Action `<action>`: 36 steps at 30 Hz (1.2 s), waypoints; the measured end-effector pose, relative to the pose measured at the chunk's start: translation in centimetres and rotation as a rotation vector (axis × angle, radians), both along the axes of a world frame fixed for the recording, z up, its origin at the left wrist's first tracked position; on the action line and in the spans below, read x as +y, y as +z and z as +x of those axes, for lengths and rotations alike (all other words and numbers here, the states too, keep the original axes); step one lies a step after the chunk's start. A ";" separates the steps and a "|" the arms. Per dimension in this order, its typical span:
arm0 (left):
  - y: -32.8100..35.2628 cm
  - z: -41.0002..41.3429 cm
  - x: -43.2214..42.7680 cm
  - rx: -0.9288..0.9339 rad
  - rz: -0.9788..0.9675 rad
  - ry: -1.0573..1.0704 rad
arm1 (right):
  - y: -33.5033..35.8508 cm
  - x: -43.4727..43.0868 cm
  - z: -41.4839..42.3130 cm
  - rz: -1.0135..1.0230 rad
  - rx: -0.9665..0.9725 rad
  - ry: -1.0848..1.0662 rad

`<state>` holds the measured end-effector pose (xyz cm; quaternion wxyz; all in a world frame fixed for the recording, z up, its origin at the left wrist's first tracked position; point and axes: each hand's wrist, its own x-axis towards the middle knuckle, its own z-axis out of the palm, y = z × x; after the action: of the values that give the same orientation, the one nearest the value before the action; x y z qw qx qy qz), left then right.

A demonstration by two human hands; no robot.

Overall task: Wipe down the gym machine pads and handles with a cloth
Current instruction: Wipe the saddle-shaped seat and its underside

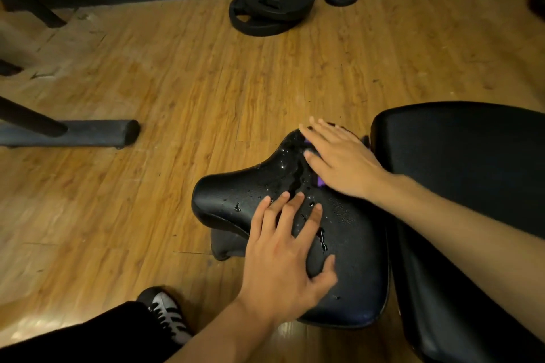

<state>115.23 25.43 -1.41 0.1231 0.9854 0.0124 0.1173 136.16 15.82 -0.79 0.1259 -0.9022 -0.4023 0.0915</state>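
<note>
Cloth [321, 182] beneath right hand [343, 160] on wet seat pad [230, 194]

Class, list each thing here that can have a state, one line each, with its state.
seat pad: wet, beaded with droplets
left hand: open, flat on the seat pad
right hand: open, pressing the purple cloth
purple cloth: mostly hidden under the right hand
back pad: no droplets visible
weight plates: stacked flat on the floor
</note>
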 end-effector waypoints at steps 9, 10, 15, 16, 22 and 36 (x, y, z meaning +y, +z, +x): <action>0.4 0.0 -0.2 0.046 0.090 0.011 | 1.3 -1.5 -0.9 -0.004 0.140 -0.138; 0.4 0.1 -0.2 0.041 0.085 0.011 | 1.6 -3.1 -2.4 -0.009 0.130 -0.124; -0.1 0.1 -0.3 0.010 0.044 0.029 | 1.5 -5.3 -6.3 -0.066 0.033 -0.077; -0.2 0.1 -0.2 0.011 0.041 0.029 | 1.1 -4.1 -4.9 -0.061 0.036 -0.103; -0.1 0.1 -0.1 0.000 0.025 0.020 | -0.2 2.8 3.9 -0.056 0.119 -0.237; -0.6 0.3 0.1 -0.033 -0.011 0.031 | 0.4 -0.3 -0.1 -0.049 0.125 -0.258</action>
<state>115.57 25.54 -2.01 0.1267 0.9823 0.0261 0.1356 136.10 15.56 -0.36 0.1392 -0.9418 -0.2718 0.1405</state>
